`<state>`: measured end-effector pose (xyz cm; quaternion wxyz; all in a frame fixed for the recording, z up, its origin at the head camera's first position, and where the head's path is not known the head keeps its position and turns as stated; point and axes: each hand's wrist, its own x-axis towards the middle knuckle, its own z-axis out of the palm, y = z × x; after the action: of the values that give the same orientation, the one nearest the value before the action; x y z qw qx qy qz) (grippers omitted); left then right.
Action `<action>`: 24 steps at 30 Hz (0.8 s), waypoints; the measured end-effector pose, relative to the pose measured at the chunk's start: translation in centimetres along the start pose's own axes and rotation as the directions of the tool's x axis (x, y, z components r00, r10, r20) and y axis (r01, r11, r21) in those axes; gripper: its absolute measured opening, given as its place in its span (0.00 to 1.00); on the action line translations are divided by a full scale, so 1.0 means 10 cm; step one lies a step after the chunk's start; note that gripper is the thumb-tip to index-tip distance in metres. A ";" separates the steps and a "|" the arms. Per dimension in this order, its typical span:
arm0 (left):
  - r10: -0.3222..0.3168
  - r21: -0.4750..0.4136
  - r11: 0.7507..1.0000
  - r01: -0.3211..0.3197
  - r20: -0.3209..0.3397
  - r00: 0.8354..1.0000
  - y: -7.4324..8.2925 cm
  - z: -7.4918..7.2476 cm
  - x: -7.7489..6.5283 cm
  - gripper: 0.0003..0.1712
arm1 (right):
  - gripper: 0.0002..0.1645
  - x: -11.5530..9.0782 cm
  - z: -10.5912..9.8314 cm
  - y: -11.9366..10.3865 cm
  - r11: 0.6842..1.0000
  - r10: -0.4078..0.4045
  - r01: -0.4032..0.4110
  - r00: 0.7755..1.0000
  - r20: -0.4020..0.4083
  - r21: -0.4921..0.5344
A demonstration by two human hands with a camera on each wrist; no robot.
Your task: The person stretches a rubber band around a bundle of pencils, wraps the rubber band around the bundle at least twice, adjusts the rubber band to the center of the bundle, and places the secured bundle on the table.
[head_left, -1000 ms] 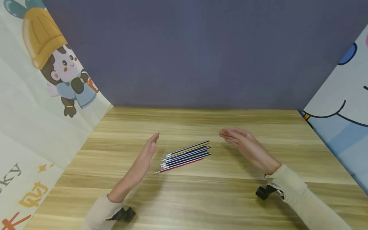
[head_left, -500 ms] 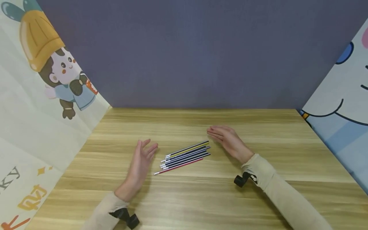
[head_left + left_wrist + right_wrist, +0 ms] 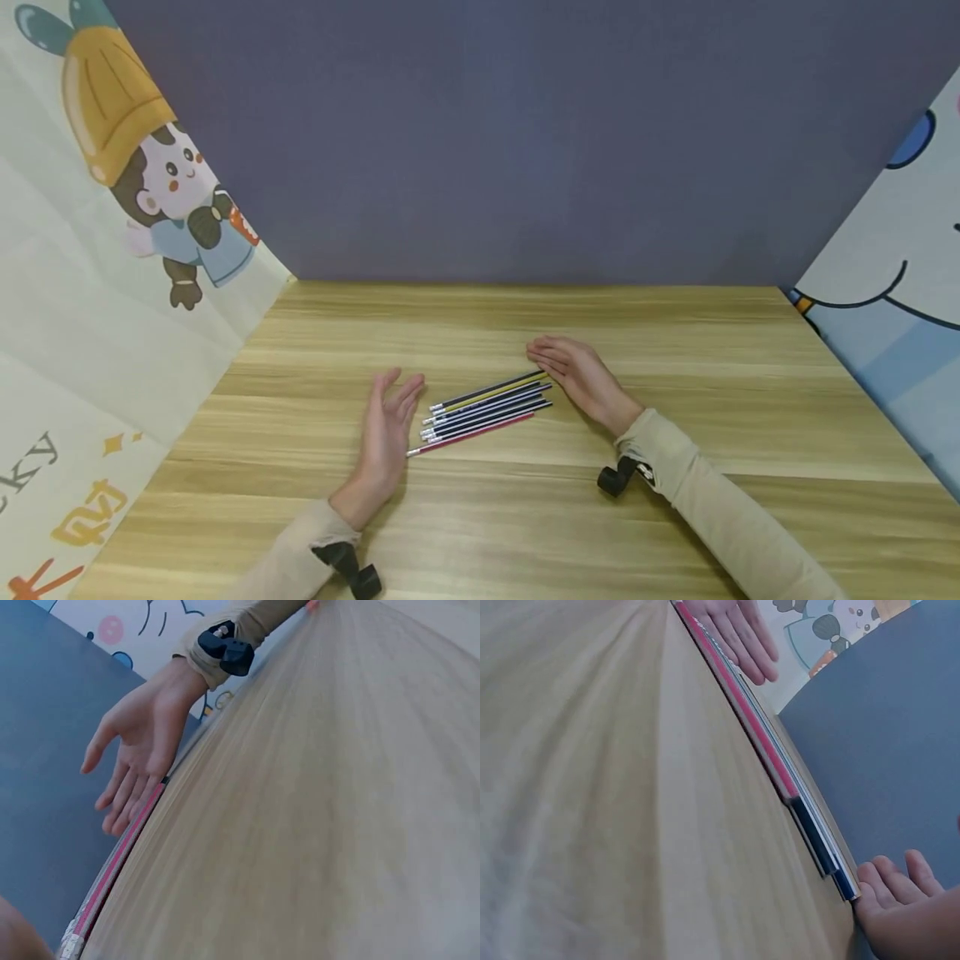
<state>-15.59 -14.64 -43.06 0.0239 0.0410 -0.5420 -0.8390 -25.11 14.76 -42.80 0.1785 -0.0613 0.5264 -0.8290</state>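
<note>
Several striped pencils (image 3: pixel 487 408) lie side by side at a slant on the wooden table. Most are dark with white stripes; one has a yellow stripe, and a red pencil (image 3: pixel 476 435) lies nearest the front. Their white-and-silver eraser ends point left. My left hand (image 3: pixel 386 433) stands on edge by the eraser ends, fingers extended and palm facing the pencils. Across from it, my right hand (image 3: pixel 585 379) is at the other ends, fingers straight, palm inward. In the right wrist view, the right hand (image 3: pixel 904 900) is right at the pencil tips. Neither hand grips anything.
The wooden table (image 3: pixel 525 525) stretches around the pencils. A dark blue-grey panel (image 3: pixel 510 142) rises behind it. Cartoon-printed sheets flank both sides, with a helmeted figure (image 3: pixel 172 175) on the left. Black wrist cameras (image 3: pixel 363 579) are strapped to both sleeves.
My right hand has moved left to the pencils' far ends. My left hand has turned its palm toward the pencils, spread its fingers and come a little nearer. The pencils have hardly shifted.
</note>
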 end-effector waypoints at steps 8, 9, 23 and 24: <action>0.027 0.017 0.999 -0.027 -0.026 0.999 -0.08 0.11 0.06 0.39 | 0.30 -0.06 0.06 0.08 0.999 -0.033 0.033 0.999 0.022 0.005; 0.029 0.019 0.999 -0.029 -0.032 0.999 -0.09 0.12 0.06 0.39 | 0.30 -0.07 0.07 0.09 0.999 -0.040 0.040 0.999 0.020 0.004; 0.042 0.138 0.990 -0.039 -0.018 0.999 -0.09 0.18 0.05 0.38 | 0.30 -0.22 0.18 0.17 0.995 -0.082 0.079 0.995 -0.054 -0.061; 0.037 0.149 0.988 -0.034 -0.012 0.999 -0.08 0.19 0.05 0.39 | 0.30 -0.24 0.19 0.17 0.994 -0.087 0.082 0.994 -0.065 -0.075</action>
<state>-16.25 -12.66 -43.08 0.0396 0.0390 -0.6037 -0.7952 -21.89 13.36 -43.31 0.1228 -0.0615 0.5586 -0.8180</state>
